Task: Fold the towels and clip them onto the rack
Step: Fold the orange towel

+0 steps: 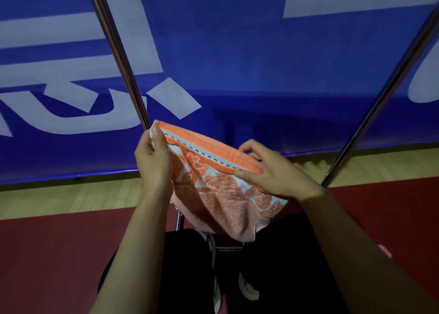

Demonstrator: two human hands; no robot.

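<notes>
An orange and white patterned towel (221,195) hangs folded in the air in front of me, its orange border along the top. My left hand (152,158) pinches the towel's upper left corner between thumb and fingers. My right hand (273,168) grips the upper right end, thumb on the near face and fingers behind. Two metal rack poles rise behind: the left pole (116,50) passes just behind the towel's left corner, the right pole (384,92) stands to the right. No clip is visible.
A blue banner with white lettering (237,59) fills the background. Below it lie a strip of pale wooden floor (59,199) and a dark red floor (47,254). My dark trousers and shoes (213,254) and a low rack bar show beneath the towel.
</notes>
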